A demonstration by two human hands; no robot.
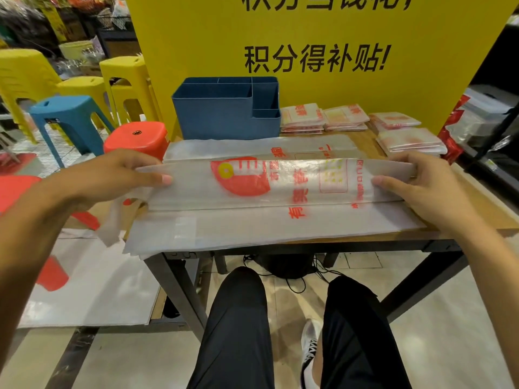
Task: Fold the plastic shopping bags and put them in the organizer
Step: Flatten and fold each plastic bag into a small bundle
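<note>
A translucent plastic shopping bag [280,186] with red print lies lengthwise across the wooden table [494,217]. Its far long edge is lifted and turned toward me. My left hand [112,175] pinches that raised flap at its left end, thumb on top. At the right end my right hand [421,183] pinches the same flap. More flat bags lie under it, overhanging the table's left edge. The blue organizer [224,113], with several compartments, stands at the back of the table. Its visible compartments look empty.
Several stacks of folded bags [345,119] lie right of the organizer, another [410,141] nearer the right edge. A yellow sign [309,37] rises behind the table. Red, blue and yellow stools [137,136] stand at left. Flat bags [92,279] lie on a low surface at left. My legs are under the table.
</note>
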